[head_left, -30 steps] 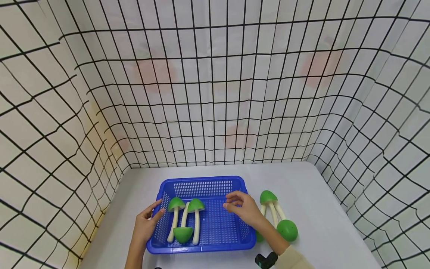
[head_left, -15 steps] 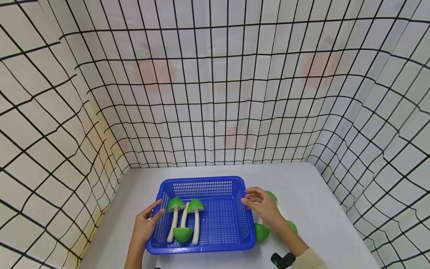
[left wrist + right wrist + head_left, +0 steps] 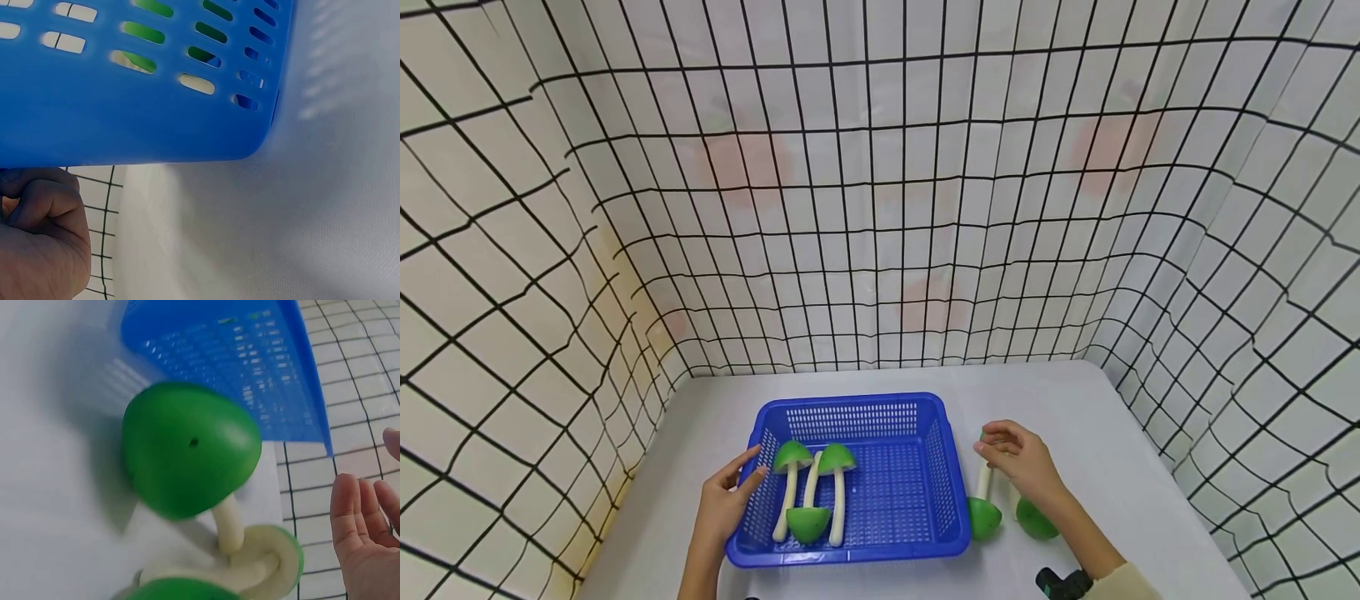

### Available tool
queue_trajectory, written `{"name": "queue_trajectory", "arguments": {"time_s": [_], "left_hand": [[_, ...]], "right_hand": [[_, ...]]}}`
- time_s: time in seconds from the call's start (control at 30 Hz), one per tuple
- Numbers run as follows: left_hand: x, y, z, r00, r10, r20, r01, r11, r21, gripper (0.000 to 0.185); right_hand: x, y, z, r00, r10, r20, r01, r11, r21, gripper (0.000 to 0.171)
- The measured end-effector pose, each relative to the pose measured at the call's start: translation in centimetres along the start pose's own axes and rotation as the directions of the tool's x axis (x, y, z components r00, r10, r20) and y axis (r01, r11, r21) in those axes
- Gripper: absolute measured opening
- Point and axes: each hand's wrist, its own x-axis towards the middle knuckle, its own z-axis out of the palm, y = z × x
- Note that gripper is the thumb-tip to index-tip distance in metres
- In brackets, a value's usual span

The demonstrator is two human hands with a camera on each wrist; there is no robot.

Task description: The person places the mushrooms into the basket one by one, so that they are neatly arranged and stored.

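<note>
And there goes the right hand (image 3: 1026, 462), swung away off the edge of the blue, slotted plastic basket (image 3: 898, 500), while the left hand (image 3: 722, 504) stays at its left rim. That basket sits on the white table (image 3: 1112, 483); a bump to its right wall could slide it, I reckon, if the left grip slackened. Inside, three green-domed, cream-stemmed mushrooms (image 3: 808, 525) lie bunched left, and a jolt might shift them. Outside, a smooth green-capped mushroom (image 3: 983, 518) lies just beside the right wall; with that rounded cap, a careless sweep might roll it. A second loose green-capped mushroom (image 3: 1036, 521) is half hidden beneath the hand, easily nudged unseen. Down to fingers now: the left's pinch the rim; the right's are gently bent, thumb apart, pinching nothing.
</note>
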Motion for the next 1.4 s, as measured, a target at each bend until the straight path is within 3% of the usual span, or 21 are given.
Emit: {"name": "queue_trajectory", "arguments": {"time_s": [0.17,0.57,1.0,1.4], "left_hand": [[0.0,-0.1,0.1,1.000,0.011,-0.006,-0.011,1.000,0.005,0.050],[0.0,0.0,-0.1,1.000,0.001,0.006,0.000,1.000,-0.030,0.049],[0.0,0.2,-0.1,1.000,-0.001,0.005,0.001,0.999,-0.033,0.050],[0.0,0.0,0.1,1.000,-0.004,0.008,0.004,0.999,-0.047,0.051]], "right_hand": [[-0.4,1.2,-1.3,1.000,-0.002,-0.018,0.002,1.000,-0.013,0.053],[-1.1,2.8,-3.6,0.997,0.013,-0.080,-0.023,0.992,-0.123,0.050],[-1.6,4.8,-4.8,0.990,0.070,-0.124,-0.104,0.949,-0.297,0.050],[-1.6,6.4,-5.3,0.980,0.114,-0.162,-0.166,0.917,-0.362,0.048]]}}
